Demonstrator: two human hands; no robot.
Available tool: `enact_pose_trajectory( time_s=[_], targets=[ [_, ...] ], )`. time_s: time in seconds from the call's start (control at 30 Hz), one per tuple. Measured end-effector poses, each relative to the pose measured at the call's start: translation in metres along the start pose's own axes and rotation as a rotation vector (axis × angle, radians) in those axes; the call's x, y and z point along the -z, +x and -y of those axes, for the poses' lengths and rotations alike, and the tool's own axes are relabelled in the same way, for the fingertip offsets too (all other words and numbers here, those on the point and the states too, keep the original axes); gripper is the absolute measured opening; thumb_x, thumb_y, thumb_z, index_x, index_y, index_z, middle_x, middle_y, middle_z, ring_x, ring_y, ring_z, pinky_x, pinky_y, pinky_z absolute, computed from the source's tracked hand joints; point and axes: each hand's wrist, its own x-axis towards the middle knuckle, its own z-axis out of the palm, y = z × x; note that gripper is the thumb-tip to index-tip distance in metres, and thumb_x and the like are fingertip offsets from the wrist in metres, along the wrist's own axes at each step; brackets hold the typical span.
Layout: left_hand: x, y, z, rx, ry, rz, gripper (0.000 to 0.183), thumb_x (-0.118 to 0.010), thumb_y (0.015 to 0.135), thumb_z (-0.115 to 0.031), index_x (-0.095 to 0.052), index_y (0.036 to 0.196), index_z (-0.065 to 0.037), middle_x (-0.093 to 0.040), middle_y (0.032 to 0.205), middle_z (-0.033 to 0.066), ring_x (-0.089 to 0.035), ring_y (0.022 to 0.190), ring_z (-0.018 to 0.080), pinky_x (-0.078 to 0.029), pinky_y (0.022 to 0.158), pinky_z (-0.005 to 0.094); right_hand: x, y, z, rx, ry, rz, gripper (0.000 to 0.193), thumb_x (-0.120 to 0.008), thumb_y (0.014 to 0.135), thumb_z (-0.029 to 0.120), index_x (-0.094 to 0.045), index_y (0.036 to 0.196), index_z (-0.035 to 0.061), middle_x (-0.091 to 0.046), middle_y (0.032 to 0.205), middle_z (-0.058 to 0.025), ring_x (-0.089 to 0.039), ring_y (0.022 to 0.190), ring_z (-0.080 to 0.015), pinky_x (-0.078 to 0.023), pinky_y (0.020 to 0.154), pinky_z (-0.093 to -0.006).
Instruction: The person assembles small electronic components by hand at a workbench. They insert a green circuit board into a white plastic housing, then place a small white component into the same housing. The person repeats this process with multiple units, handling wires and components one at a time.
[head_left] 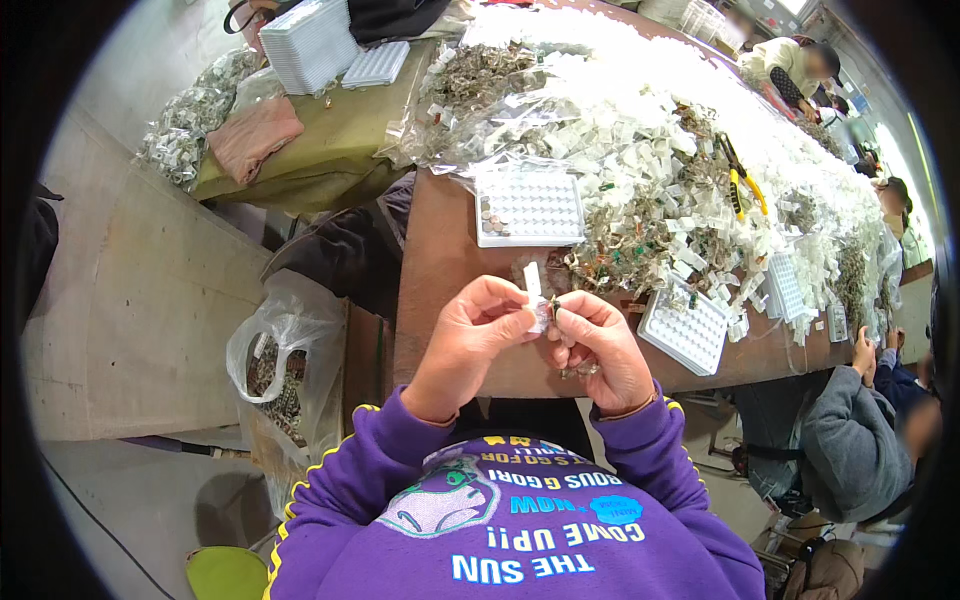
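Note:
Above the table's near edge, my left hand (pixel 478 335) pinches a small clear plastic bag (pixel 538 314) with a white paper tag (pixel 532 280) sticking up from it. Close beside it my right hand (pixel 607 352) is closed, thumb against fingers, on small metallic pieces (pixel 580 371). Some of these show under its curled fingers; their kind is too small to tell. Just beyond the hands lies a white compartment tray (pixel 550 222) with a few small round pieces at its left end. A large heap of small tagged plastic bags and metal pieces (pixel 640 215) spreads beyond and to the right.
Yellow-and-black pliers (pixel 740 185) rest on the heap. More white trays lie at right (pixel 685 328) and stacked far left (pixel 308 48). A plastic bag of small pieces (pixel 285 360) stands left of the table. Other people sit along the right side, one in a grey sleeve (pixel 850 430).

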Motion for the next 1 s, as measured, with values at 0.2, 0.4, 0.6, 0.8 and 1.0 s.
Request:
enact_pose_trajectory(
  time_s=[0.2,0.4,0.6,0.8,1.0],
  targets=[
    [-0.003,-0.001,0.010,-0.122,0.073,-0.054,0.016,-0.070,0.090,-0.002,-0.060,0.102,-0.004,-0.067,0.096,0.0027,-0.063,0.090,0.0091,-0.051,0.081,0.0243,-0.009,-0.008,-0.002,0.079,-0.222,-0.094,0.015,-0.070,0.091,0.015,-0.068,0.098,0.0021,-0.067,0.079,-0.0019,-0.061,0.062,-0.0075,-0.043,0.054,-0.0185],
    [-0.004,0.002,0.007,-0.098,0.171,-0.048,0.018,-0.073,0.087,-0.002,-0.061,0.100,-0.004,-0.066,0.092,0.0010,-0.062,0.084,0.0066,-0.052,0.075,0.0213,-0.014,-0.014,0.008,0.188,-0.551,-0.129,0.004,-0.069,0.088,0.001,-0.069,0.090,-0.0023,-0.068,0.083,-0.0060,-0.065,0.073,-0.0122,-0.053,0.072,-0.0247],
    [0.005,0.002,-0.001,0.154,0.095,0.231,0.018,-0.071,0.085,0.005,-0.060,0.097,-0.004,-0.065,0.093,0.0012,-0.062,0.087,0.0077,-0.050,0.080,0.0221,0.014,0.002,0.016,-0.133,-0.204,0.242,0.020,-0.076,0.078,-0.002,-0.060,0.087,0.0051,-0.061,0.090,0.0008,-0.060,0.089,-0.0092,-0.047,0.081,-0.0252],
    [0.002,-0.003,0.005,0.078,0.156,0.098,0.013,-0.069,0.088,0.003,-0.061,0.096,-0.003,-0.067,0.093,0.0037,-0.064,0.089,0.0090,-0.052,0.081,0.0239,0.017,0.003,-0.003,-0.152,-0.053,0.152,0.018,-0.075,0.080,0.004,-0.060,0.090,0.0043,-0.063,0.089,-0.0034,-0.063,0.086,-0.0120,-0.050,0.079,-0.0261],
    [-0.005,-0.008,0.014,-0.196,0.330,-0.232,0.011,-0.073,0.087,-0.002,-0.065,0.093,-0.001,-0.071,0.087,0.0042,-0.066,0.080,0.0077,-0.054,0.072,0.0222,-0.004,-0.013,-0.012,0.038,-0.470,-0.081,0.012,-0.067,0.092,0.007,-0.064,0.099,-0.0026,-0.068,0.090,-0.0046,-0.065,0.080,-0.0094,-0.052,0.071,-0.0226]
  ],
)
